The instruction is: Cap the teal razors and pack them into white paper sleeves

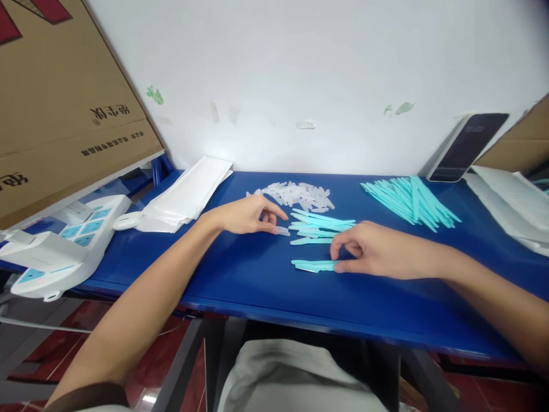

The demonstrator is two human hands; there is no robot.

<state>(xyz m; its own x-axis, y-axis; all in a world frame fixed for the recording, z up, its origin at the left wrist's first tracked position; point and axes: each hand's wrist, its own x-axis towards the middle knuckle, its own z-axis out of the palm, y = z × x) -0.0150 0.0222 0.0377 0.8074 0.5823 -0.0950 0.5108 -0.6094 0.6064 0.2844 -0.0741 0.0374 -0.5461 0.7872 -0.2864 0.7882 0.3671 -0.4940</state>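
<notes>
Currently the right hand (364,249) is pinched on the near turquoise sticks (314,265), at least two by the look, tips out to 9 o'clock. Held only at one end, so they could fan or twist if the pinch loosens. Pale strip on the lower one may be a blade: nick risk. Left hand (246,214), at 10 o'clock from the right, has a small clear piece (283,230) at its thumb; can't tell if it's gripped. Slick, tiny, could skid off. Loose turquoise bundle (315,233) sits just beside the right fingers; a knuckle could scatter it. Clear pile (300,196) at 2 o'clock from the left hand, easily brushed.
</notes>
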